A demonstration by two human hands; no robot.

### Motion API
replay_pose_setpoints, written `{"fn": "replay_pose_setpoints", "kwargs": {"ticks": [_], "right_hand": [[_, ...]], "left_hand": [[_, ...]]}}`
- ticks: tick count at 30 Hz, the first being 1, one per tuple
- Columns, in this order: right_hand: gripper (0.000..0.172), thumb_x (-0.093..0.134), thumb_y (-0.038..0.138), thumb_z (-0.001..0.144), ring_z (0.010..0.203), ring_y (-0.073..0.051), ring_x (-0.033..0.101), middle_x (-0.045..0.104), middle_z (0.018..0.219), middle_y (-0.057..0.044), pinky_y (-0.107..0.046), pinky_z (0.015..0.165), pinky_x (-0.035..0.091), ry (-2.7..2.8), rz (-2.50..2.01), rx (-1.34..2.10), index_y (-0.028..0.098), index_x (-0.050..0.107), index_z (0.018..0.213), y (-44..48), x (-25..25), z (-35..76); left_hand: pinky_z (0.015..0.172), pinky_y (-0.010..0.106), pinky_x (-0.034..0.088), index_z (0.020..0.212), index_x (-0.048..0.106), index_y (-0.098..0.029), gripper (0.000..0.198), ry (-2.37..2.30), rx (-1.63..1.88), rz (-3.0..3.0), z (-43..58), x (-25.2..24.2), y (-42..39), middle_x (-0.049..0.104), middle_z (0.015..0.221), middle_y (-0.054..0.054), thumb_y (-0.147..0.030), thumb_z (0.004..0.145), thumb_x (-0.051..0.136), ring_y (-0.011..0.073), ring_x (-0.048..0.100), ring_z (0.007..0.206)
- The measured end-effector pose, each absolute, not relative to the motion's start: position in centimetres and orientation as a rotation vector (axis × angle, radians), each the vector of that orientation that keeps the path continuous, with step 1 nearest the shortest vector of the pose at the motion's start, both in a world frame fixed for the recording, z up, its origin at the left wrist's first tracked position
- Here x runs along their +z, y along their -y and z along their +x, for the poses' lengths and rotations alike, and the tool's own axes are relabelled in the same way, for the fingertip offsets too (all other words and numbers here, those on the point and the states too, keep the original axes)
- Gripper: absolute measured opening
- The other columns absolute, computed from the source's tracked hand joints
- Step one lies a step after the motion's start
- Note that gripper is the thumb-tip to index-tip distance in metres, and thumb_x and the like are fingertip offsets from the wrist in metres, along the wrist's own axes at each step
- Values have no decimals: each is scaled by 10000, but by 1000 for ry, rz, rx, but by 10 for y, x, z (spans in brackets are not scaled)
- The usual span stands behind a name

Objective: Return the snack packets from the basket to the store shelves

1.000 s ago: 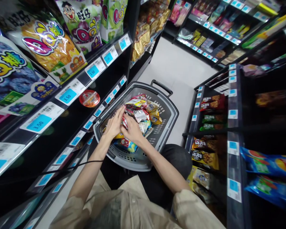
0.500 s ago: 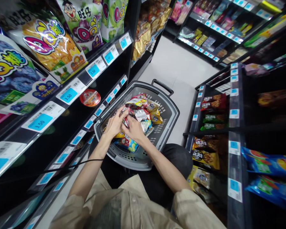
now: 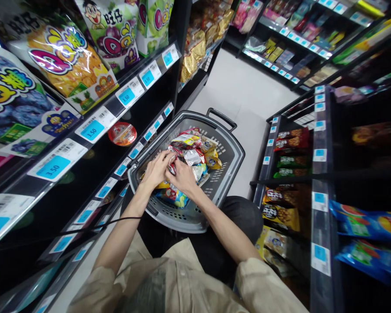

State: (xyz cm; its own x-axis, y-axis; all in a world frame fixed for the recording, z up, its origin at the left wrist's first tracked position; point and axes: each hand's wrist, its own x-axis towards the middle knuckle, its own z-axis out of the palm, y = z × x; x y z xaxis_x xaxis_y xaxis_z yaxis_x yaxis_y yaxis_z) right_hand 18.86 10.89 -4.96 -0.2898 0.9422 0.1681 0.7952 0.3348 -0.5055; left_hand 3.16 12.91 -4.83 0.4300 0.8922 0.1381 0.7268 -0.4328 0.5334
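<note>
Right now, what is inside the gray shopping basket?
Red, yellow and blue snack packets. The left hand and right hand partly cover them; anything beneath is hidden.

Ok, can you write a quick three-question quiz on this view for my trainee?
1. What holds the snack packets around the left hand and right hand?
A) Cardboard box
B) Grey basket
C) Paper bag

2. True or false: the two hands rest on opposite rims of the basket.

3. Fill in: on the upper left shelf edge, the price tag second from the picture's left edge reads ___.

Key:
1. B
2. False; they are close together over the packets.
3. 3.50
</note>
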Motion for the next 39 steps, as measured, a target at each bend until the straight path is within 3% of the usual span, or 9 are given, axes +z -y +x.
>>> {"fn": "replay_pose_setpoints", "kwargs": {"ticks": [6,13,19,24,26,31,35,37,39], "right_hand": [[264,514,418,1005,815,-249,693,720,956,-86,-329,733,527,1974,-1438,628,192,564,1132,-109,-44,190],[479,558,615,966,924,-235,702,766,1008,-94,-368,894,563,1306,-1411,843,163,699,1036,-118,-23,193],[664,512,781,863,871,-261,711,756,908,-112,-368,787,585,1058,-1475,964,146,687,950,-128,-20,198],[764,575,896,736,782,-269,706,755,862,-129,-369,681,590,963,-1512,1116,153,681,881,-124,-25,196],[816,541,954,706,754,-288,709,755,840,-136,-389,657,590,1008,-1550,1218,166,689,857,-121,-27,190],[855,440,973,762,839,-359,734,740,797,-162,-471,767,620,1421,-1465,1431,175,738,834,-103,-29,174],[719,551,790,852,1206,-386,691,738,1217,-167,-546,1043,568,2040,-1104,1459,224,743,1252,-94,-36,162],[766,681,626,852,1456,-350,522,553,1546,-138,-533,1197,465,2332,-942,1413,280,560,1525,-90,-43,155],[967,757,462,825,1584,-308,335,292,1723,-111,-511,1275,372,2520,-864,1346,305,318,1671,-85,-51,147]], "left_hand": [[1066,389,564,1597,375,-198,731,-1396,706,2199,34,-54,-130,507,1523,158,-88,895,548,276,559,1382],[1128,422,524,1693,86,-239,1070,-1328,1126,1940,36,-70,-132,515,1503,159,-104,827,700,268,581,1335],[1182,422,470,1608,411,-277,863,-1171,1108,1917,32,-38,-124,510,1507,123,-113,829,745,274,530,1397],[889,326,558,1351,695,-222,477,-1126,1166,1750,11,-2,-108,684,1182,104,-350,900,787,209,672,987],[782,287,536,1260,743,-193,353,-1179,1187,1711,-1,4,-96,705,1038,84,-357,947,736,173,654,837],[816,271,556,1158,781,-225,213,-1468,1275,1734,-27,13,-34,764,1037,70,-301,973,705,177,714,892],[720,256,573,1045,787,-221,164,-1817,1418,1856,-57,41,25,772,891,49,-210,1005,628,159,715,779],[669,244,567,993,779,-227,129,-2047,1540,1832,-75,65,50,756,834,26,-170,976,665,143,697,722],[628,233,553,956,768,-232,133,-2293,1716,1746,-94,91,70,743,815,2,-118,931,705,125,674,682]]}}
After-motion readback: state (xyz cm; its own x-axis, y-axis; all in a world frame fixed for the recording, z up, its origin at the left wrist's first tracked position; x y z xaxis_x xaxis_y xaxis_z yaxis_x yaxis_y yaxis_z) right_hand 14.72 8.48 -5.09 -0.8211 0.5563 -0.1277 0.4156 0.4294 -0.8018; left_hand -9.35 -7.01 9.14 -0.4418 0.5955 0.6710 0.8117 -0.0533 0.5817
